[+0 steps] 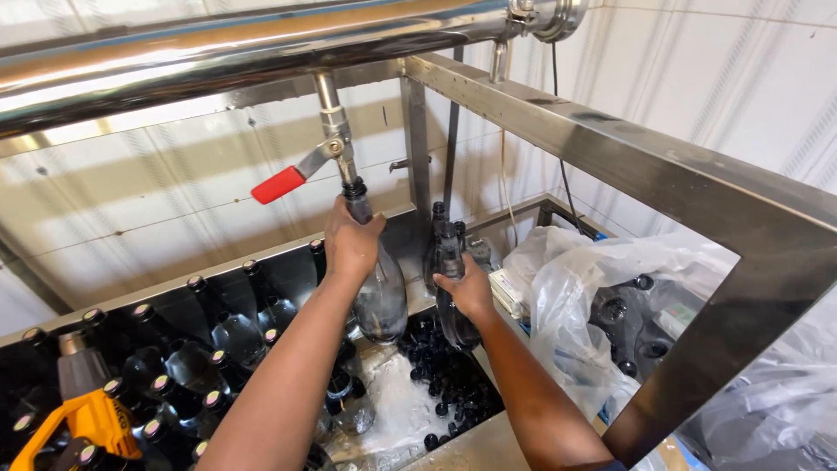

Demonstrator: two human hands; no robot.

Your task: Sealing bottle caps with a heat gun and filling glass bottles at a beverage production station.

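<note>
My left hand (350,242) grips the neck of a clear plastic bottle (382,301) and holds its mouth up against a steel filling tap (336,139) with a red-handled lever (279,184). The tap hangs from a shiny horizontal pipe (218,44). My right hand (469,292) holds a second clear bottle (450,253) upright just to the right, near a vertical steel post (417,144). Below both hands lies a pile of black bottle caps (453,384) on wet plastic.
Several capped dark bottles (183,366) stand in rows at lower left, beside a yellow tool (83,423). A steel frame beam (628,148) runs diagonally at right. Clear plastic bags (593,296) with more bottles fill the right side. White tiled walls surround it all.
</note>
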